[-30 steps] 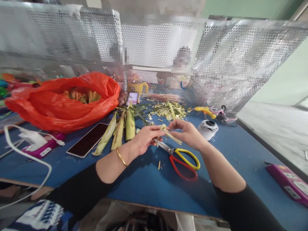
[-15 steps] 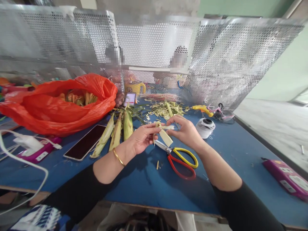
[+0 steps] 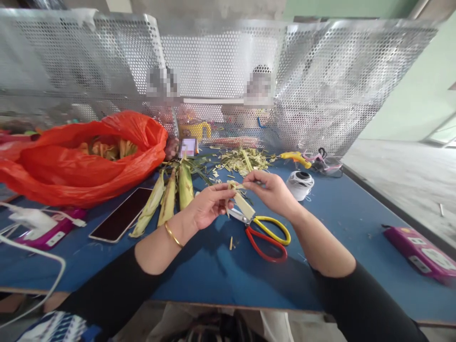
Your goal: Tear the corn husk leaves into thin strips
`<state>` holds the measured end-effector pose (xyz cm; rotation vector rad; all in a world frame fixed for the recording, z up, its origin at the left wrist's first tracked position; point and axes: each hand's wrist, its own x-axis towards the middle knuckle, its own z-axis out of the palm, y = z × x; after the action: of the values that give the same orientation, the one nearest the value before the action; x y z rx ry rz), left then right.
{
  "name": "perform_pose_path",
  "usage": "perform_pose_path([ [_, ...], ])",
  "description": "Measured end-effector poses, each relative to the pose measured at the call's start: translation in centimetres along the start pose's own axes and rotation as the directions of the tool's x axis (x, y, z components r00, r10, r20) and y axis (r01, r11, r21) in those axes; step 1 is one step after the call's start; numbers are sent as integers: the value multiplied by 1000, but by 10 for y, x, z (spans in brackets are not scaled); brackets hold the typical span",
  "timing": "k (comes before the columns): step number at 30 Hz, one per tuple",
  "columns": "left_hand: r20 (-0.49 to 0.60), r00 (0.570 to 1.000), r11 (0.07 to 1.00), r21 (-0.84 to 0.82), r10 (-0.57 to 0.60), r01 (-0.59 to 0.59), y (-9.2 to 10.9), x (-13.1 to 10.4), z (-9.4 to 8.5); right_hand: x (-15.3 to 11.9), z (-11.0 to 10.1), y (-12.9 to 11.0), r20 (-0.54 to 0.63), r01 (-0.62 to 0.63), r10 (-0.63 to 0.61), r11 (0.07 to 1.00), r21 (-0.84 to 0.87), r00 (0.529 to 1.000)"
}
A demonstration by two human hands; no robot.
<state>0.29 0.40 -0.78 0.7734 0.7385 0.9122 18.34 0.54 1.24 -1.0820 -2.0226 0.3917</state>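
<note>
A pale husk piece (image 3: 244, 204) with a knotted or folded top hangs between my hands, its flat strip slanting down to the right. My left hand (image 3: 213, 205) is closed on it, thumb and fingers pinching near its top. My right hand (image 3: 268, 191) pinches the thin upper end from the right. Just under the husk lie scissors (image 3: 270, 237) with one yellow and one red handle, the blades partly hidden. Three corn husks or ears (image 3: 185, 186) lie left of my left hand. A small stick-like scrap (image 3: 231, 243) rests on the blue table (image 3: 213, 275).
A red plastic bag (image 3: 85, 175) with husk pieces stands left, near a phone (image 3: 121, 214) and a purple power strip (image 3: 57, 232). Shavings (image 3: 244, 160), a yellow tool (image 3: 296, 158), goggles (image 3: 326, 165) and a thread spool (image 3: 300, 185) lie behind. People sit beyond a perforated screen (image 3: 221, 61).
The right hand's thumb and fingers have closed together at the husk's upper end. The white strip that stuck out to the right is no longer visible. The view has shifted slightly.
</note>
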Motion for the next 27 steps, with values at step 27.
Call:
perform_pose_path([
  [27, -61, 998, 993, -118, 8, -15, 0, 8, -5, -12, 29, -14, 274, 594, -562, 530, -605, 781],
])
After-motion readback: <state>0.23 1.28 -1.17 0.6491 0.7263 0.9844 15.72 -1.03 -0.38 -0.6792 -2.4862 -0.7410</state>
